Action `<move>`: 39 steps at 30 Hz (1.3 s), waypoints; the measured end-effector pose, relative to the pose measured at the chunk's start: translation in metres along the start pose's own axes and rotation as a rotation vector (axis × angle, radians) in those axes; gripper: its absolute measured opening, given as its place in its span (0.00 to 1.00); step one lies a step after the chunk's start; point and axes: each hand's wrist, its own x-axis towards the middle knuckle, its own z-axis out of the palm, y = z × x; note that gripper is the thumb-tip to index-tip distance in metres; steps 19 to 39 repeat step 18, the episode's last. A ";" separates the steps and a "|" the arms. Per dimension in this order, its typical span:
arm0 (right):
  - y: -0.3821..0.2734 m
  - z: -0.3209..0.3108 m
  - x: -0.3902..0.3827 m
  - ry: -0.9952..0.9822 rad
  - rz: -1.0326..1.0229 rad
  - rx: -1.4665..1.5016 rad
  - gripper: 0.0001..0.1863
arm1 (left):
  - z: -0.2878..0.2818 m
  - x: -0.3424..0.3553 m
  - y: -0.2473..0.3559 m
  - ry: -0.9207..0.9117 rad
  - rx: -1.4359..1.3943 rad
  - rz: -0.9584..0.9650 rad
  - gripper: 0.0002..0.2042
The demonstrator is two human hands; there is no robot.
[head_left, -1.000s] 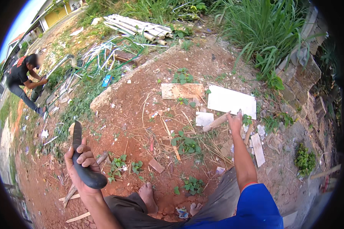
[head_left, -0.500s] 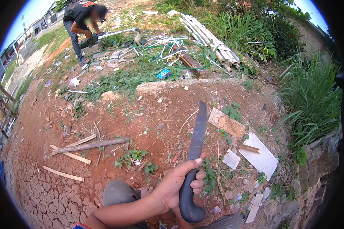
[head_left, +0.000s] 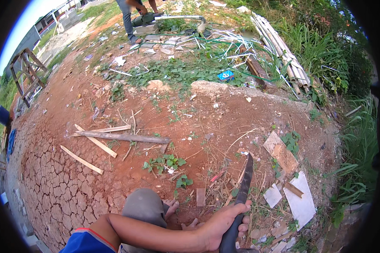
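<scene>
My left hand (head_left: pixel 223 221) is closed around the black handle of a machete (head_left: pixel 245 181), low and right of the middle. The forearm reaches it from the lower left, out of a blue sleeve with a red edge. Its dark, worn blade points up and away, leaning to the right, over soil strewn with dry stalks and wood chips. The lower end of the handle is cut off by the picture's edge. Left of the blade, a small brown wood block (head_left: pixel 200 197) rests on the ground. My right hand is out of sight.
Split wooden sticks (head_left: pixel 126 137) lie crossed on the red earth. White flat pieces (head_left: pixel 300 202) and a brown board (head_left: pixel 281 152) lie at right. Beyond a low ledge (head_left: pixel 211 87) are white strips and long poles (head_left: pixel 280 50); a person (head_left: pixel 133 21) stoops at a green tool.
The view has swung left and down, so the ground items sit farther right. My left hand and the machete are lower and farther right in the picture, the blade leaning more to the right.
</scene>
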 end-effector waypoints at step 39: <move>-0.258 -0.116 -0.126 0.453 -0.539 0.391 0.18 | -0.065 -0.034 0.102 0.288 0.981 0.298 0.22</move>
